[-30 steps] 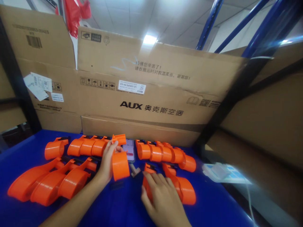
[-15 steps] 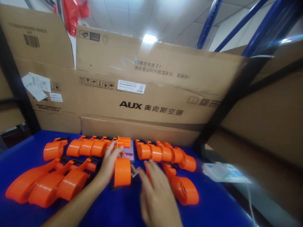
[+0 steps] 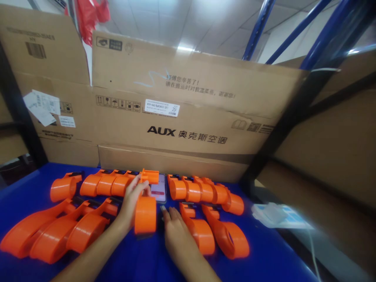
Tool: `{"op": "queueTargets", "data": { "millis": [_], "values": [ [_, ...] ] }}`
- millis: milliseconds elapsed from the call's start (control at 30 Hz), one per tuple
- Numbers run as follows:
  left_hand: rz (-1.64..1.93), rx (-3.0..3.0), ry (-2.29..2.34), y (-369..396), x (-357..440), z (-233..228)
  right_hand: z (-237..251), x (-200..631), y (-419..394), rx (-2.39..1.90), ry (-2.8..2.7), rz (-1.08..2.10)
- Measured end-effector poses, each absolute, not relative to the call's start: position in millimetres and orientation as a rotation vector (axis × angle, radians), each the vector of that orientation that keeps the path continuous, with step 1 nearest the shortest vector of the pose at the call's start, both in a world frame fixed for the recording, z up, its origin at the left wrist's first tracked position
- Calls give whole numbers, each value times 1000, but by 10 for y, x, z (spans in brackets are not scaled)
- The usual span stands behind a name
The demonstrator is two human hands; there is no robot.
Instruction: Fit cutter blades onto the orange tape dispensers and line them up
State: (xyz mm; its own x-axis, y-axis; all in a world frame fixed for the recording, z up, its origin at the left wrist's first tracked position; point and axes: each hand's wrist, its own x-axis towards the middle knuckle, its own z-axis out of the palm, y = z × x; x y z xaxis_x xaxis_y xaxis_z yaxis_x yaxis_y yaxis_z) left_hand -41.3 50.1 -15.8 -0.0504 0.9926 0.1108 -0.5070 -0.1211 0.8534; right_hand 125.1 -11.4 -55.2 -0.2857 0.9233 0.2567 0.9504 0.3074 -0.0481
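Observation:
My left hand (image 3: pixel 129 203) grips an orange plastic tape dispenser (image 3: pixel 145 214) by its handle and holds it upright just above the blue table (image 3: pixel 147 258). Flat on the table right beside that dispenser lies my right hand (image 3: pixel 176 233), fingers stretched forward and holding nothing I can see. Its fingertips touch the spot behind the held dispenser, and whatever lies under them is hidden. Another orange dispenser (image 3: pixel 201 233) lies against the right side of this hand. A phone (image 3: pixel 158 190) with a lit screen lies behind the held dispenser.
Orange dispensers lie in rows: back left (image 3: pixel 102 184), back right (image 3: pixel 205 192), front left (image 3: pixel 55 233), and one at front right (image 3: pixel 233 239). A large AUX cardboard box (image 3: pixel 188 117) walls the back. A white and blue packet (image 3: pixel 276 214) lies at right by a dark shelf post (image 3: pixel 282 129).
My right hand left the dispenser at front right and slid left, down flat beside the held dispenser. My left hand kept its dispenser and shifted it slightly left.

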Motion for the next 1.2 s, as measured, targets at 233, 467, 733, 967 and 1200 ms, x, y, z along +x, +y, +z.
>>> {"op": "queueTargets", "data": {
  "millis": [233, 467, 733, 967, 1200],
  "values": [
    [1500, 884, 771, 455, -397, -129, -526, 1359, -167, -1660, -2427, -281],
    [1502, 896, 790, 429, -378, -143, -523, 1353, -169, -1526, -2400, -117],
    [1509, 980, 751, 405, -365, -188, -490, 1338, -194, -1335, -2243, 255],
    [1475, 994, 761, 374, -357, -164, -415, 1318, -244, -1364, -2314, 326],
    [1481, 972, 798, 382, -367, -144, -462, 1351, -246, -1435, -2256, 258]
  ]
}}
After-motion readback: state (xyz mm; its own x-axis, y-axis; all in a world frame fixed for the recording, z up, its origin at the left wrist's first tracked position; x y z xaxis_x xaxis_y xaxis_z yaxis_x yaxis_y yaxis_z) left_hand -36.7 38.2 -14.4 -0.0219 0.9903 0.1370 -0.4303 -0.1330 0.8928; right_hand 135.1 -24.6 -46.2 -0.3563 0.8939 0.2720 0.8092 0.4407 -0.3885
